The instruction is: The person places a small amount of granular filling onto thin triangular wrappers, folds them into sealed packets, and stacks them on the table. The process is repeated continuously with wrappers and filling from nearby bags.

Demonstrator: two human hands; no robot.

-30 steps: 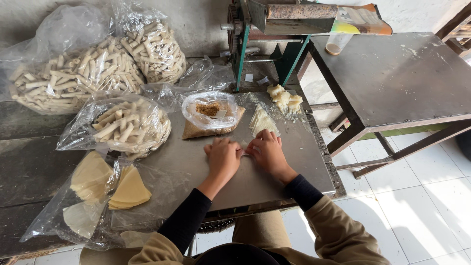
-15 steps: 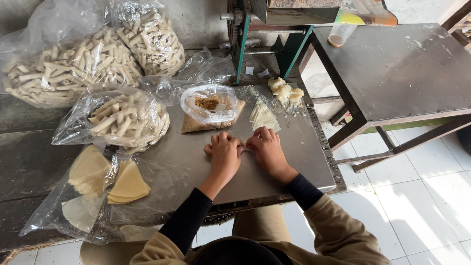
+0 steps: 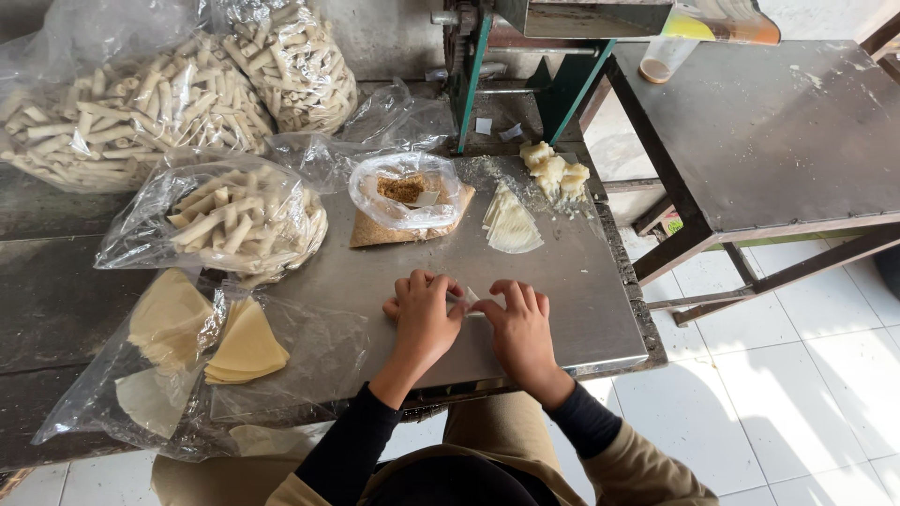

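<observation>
Left: bag of wedge-cut wrappers (image 3: 246, 345), thin and floppy. Centre of table (image 3: 581, 309): left hand (image 3: 424, 314) and right hand (image 3: 518, 325), fingers curled down, pressing a small pale wrapper piece (image 3: 470, 298) between them. Looks light, soft, tear-prone; best held at the ends with fingertips. Right: wrapper stack (image 3: 513, 223), filling lumps (image 3: 553, 171).

- My left hand (image 3: 424, 316) lies palm down, fingers curled forward, knuckles up.
- My right hand (image 3: 518, 323) lies just beside it, palm down too, fingers bent and spread a little.
- The thumbs and forefingers of both meet in the middle, fingertips pressed close together.
- Both wrists are straight, and my forearms run back toward my body in dark sleeves.
- My elbows are bent and tucked near my sides.
</observation>
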